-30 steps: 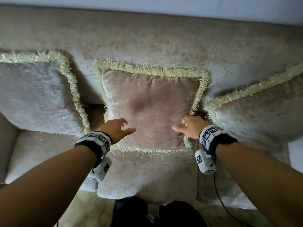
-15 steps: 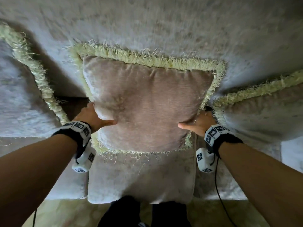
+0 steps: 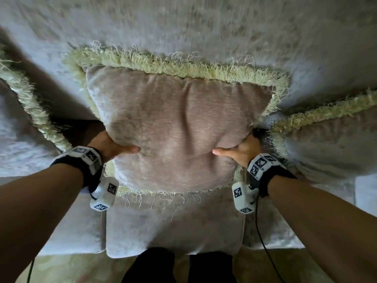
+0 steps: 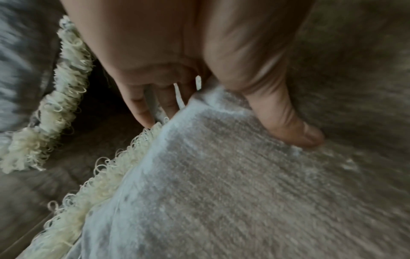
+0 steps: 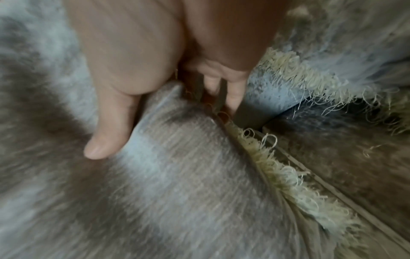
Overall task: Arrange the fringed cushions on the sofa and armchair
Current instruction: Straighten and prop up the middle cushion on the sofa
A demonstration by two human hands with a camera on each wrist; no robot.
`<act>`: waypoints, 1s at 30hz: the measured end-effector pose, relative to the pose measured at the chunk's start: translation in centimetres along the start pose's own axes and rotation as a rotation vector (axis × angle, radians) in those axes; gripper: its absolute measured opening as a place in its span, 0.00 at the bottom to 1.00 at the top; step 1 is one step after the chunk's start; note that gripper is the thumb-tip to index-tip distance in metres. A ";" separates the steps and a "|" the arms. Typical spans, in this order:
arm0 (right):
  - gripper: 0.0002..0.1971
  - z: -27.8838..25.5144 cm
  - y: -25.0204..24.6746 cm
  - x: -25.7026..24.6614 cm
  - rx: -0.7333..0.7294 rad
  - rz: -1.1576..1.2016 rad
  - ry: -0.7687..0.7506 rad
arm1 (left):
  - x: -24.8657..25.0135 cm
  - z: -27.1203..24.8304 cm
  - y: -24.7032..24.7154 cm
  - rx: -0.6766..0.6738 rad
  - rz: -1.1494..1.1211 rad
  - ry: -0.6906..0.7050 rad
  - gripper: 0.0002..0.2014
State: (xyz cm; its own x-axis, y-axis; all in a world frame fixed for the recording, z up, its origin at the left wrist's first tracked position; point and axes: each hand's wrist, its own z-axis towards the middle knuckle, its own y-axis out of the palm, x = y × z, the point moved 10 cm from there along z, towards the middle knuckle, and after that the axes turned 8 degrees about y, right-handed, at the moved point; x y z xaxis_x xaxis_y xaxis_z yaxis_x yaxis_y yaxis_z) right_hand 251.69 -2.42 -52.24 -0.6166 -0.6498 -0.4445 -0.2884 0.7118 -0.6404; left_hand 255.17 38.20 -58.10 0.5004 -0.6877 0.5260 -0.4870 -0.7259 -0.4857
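The middle cushion (image 3: 173, 127) is pinkish brown with a pale yellow fringe (image 3: 179, 66) all around it. It stands up against the back of the sofa (image 3: 204, 23), with its bottom edge low over the seat (image 3: 175, 221). It sits between the two hands. The left hand (image 3: 110, 147) grips its lower left side, and the right hand (image 3: 241, 151) grips its lower right side. Both thumbs press flat on the front of the cushion and point in toward each other. The other fingers (image 4: 142, 106) of the left hand go around the edge to the back, next to the fringe. The right hand does the same thing: its thumb (image 5: 111, 126) lies on the front and its fingers (image 5: 233, 94) are tucked behind the edge. The cloth dips a little where the thumbs push. A second cushion (image 3: 18, 131) leans on the sofa to the left, close by but with a dark gap in between. A third cushion (image 3: 330, 146) leans on the right, just beside the right hand. Each wrist has a black band (image 3: 271, 176) with white blocks on it. A thin black cable (image 3: 260, 231) hangs down from the right wrist. Dark legs (image 3: 153, 266) show at the bottom, on a pale floor (image 3: 71, 268).
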 end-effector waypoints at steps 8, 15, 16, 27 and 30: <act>0.39 -3.7 -3.4 -1.4 0.092 0.020 -0.091 | -0.8 -5.6 1.0 -0.054 -0.142 -0.026 0.34; 0.36 -6.4 -9.5 -9.7 0.121 -0.155 -0.275 | -1.6 -8.7 3.6 0.029 -0.277 -0.044 0.43; 0.35 -6.7 -10.1 -10.8 0.120 -0.178 -0.295 | -0.9 -9.6 4.2 0.020 -0.287 -0.070 0.42; 0.37 -4.1 -11.5 -13.2 0.260 -0.301 -0.332 | 1.1 -6.3 9.7 -0.064 -0.290 -0.108 0.41; 0.39 -3.7 -10.4 -12.7 0.264 -0.309 -0.321 | 2.4 -5.6 8.8 -0.024 -0.259 -0.092 0.43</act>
State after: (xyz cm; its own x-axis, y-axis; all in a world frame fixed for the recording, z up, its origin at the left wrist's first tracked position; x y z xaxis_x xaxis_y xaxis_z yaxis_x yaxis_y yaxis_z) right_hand 259.82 -0.57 -37.54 -0.2641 -0.8975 -0.3532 -0.2009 0.4093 -0.8900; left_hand 248.06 30.23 -57.25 0.6729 -0.4781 0.5645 -0.3507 -0.8781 -0.3255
